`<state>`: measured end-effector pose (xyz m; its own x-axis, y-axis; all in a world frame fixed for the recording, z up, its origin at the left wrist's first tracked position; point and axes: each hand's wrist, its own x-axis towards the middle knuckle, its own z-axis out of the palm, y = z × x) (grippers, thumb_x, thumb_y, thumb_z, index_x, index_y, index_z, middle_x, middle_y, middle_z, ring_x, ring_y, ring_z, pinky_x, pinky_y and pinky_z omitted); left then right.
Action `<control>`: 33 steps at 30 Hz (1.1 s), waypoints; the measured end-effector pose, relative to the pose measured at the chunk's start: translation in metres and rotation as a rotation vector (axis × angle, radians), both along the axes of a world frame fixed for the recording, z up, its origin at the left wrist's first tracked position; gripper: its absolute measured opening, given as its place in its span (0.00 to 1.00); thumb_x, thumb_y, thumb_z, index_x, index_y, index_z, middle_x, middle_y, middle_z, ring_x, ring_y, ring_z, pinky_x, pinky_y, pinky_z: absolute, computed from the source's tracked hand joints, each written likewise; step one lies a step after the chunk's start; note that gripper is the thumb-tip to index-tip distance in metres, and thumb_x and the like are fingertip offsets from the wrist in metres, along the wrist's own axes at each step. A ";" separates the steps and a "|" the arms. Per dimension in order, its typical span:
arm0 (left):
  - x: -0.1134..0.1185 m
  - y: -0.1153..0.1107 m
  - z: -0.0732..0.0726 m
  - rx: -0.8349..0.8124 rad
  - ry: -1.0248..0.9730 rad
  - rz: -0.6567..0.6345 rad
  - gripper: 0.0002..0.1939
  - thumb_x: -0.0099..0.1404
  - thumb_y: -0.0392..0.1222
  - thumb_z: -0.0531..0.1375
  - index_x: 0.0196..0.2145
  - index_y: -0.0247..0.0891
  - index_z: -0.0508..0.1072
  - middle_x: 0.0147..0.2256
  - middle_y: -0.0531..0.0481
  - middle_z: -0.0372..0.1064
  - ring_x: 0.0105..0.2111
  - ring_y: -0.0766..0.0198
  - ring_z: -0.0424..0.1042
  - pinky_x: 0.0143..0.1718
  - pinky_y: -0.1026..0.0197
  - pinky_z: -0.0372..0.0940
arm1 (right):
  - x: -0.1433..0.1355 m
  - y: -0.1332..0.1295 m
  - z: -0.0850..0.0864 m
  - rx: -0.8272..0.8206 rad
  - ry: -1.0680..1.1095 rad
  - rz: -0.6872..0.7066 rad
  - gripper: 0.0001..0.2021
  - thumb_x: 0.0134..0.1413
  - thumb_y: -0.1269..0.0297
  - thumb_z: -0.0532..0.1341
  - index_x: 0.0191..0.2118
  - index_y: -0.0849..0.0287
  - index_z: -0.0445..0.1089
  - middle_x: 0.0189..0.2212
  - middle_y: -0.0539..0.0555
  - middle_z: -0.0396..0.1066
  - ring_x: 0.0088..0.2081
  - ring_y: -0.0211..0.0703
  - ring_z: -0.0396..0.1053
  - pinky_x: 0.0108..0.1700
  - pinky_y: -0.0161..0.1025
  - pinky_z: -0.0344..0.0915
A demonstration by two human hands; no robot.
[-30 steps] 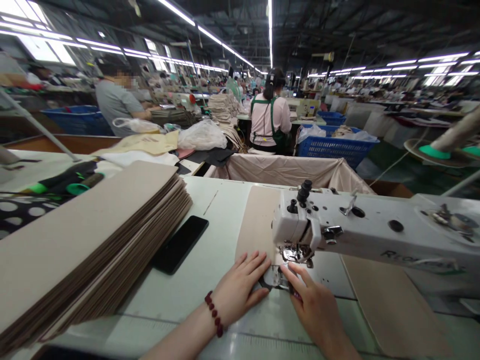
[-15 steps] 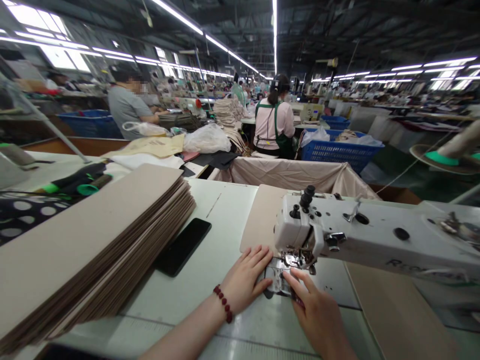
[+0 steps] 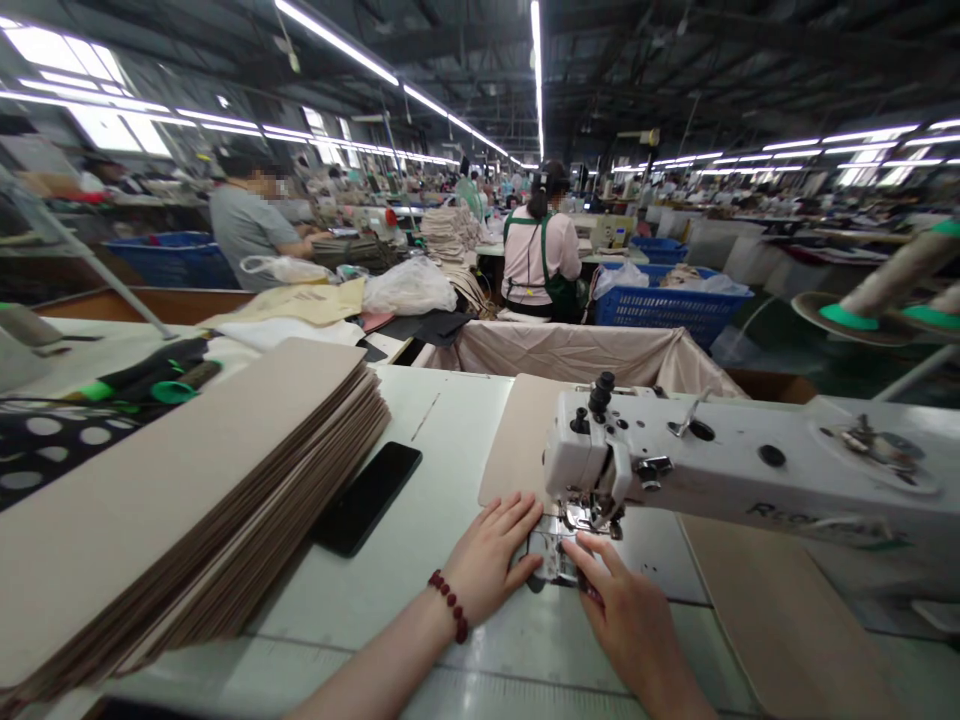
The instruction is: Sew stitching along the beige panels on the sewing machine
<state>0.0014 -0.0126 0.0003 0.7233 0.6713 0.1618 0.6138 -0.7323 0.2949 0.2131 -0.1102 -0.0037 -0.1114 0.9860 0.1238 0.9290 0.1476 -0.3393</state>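
Left hand (image 3: 501,548): flat, thumb apart, at panel (image 3: 517,440) edge. Right hand (image 3: 622,605): bent beside foot (image 3: 579,517), grip unclear. Advisable: both clear of foot.

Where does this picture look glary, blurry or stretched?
Head view: the ceiling light strips and upper-left windows look washed out; head view: the tabletop carries a pale sheen near the bottom edge; head view: the thread cones far right look soft and slanted, perhaps from a wide lens; head view: left hand and right hand look clearer.

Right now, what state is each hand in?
Left hand: open, palm down, fingertips at the flat beige panel.
Right hand: half-curled near the shiny metal presser foot; cannot tell if holding.
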 end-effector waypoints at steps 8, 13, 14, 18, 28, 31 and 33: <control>0.000 -0.004 0.000 0.033 -0.036 0.028 0.34 0.70 0.52 0.54 0.68 0.44 0.45 0.67 0.48 0.45 0.66 0.55 0.45 0.64 0.48 0.46 | -0.004 -0.001 -0.001 0.052 0.007 -0.036 0.31 0.52 0.79 0.54 0.60 0.43 0.59 0.58 0.48 0.62 0.48 0.45 0.70 0.48 0.42 0.68; 0.003 0.000 0.009 0.054 -0.066 0.114 0.32 0.71 0.49 0.52 0.67 0.40 0.46 0.61 0.44 0.59 0.61 0.55 0.58 0.62 0.48 0.50 | -0.006 -0.002 0.003 0.061 0.020 -0.046 0.31 0.52 0.79 0.54 0.59 0.44 0.61 0.57 0.48 0.64 0.47 0.44 0.71 0.47 0.42 0.67; 0.004 0.002 0.011 0.057 -0.071 0.158 0.28 0.73 0.47 0.49 0.66 0.38 0.48 0.56 0.43 0.65 0.56 0.56 0.64 0.60 0.48 0.54 | -0.006 -0.002 0.004 0.066 0.020 -0.047 0.31 0.52 0.79 0.54 0.59 0.44 0.61 0.57 0.48 0.64 0.47 0.44 0.71 0.48 0.41 0.67; 0.003 0.001 0.009 0.080 -0.067 0.354 0.20 0.74 0.40 0.42 0.59 0.32 0.61 0.43 0.37 0.73 0.44 0.51 0.72 0.49 0.45 0.62 | -0.007 -0.004 0.006 0.088 0.020 -0.047 0.30 0.52 0.79 0.53 0.58 0.44 0.62 0.57 0.49 0.65 0.47 0.43 0.71 0.47 0.40 0.67; -0.080 -0.097 0.008 -0.042 -0.022 0.367 0.19 0.62 0.26 0.46 0.40 0.42 0.71 0.42 0.46 0.72 0.47 0.54 0.70 0.49 0.48 0.64 | -0.001 -0.009 0.018 0.089 0.120 -0.004 0.23 0.55 0.75 0.53 0.54 0.47 0.66 0.53 0.48 0.69 0.49 0.43 0.70 0.48 0.39 0.68; -0.094 -0.116 0.002 -0.009 -0.008 0.476 0.18 0.64 0.29 0.46 0.43 0.40 0.71 0.41 0.44 0.72 0.42 0.53 0.72 0.45 0.48 0.67 | -0.007 -0.017 0.020 0.081 0.163 0.012 0.24 0.56 0.76 0.52 0.56 0.47 0.63 0.54 0.48 0.68 0.50 0.42 0.69 0.49 0.39 0.67; -0.099 -0.122 -0.007 0.106 0.001 0.460 0.24 0.62 0.30 0.49 0.54 0.41 0.67 0.53 0.42 0.67 0.52 0.47 0.67 0.50 0.42 0.64 | -0.012 -0.027 0.021 0.069 0.181 0.038 0.29 0.54 0.78 0.52 0.59 0.45 0.59 0.57 0.47 0.65 0.52 0.41 0.68 0.51 0.39 0.66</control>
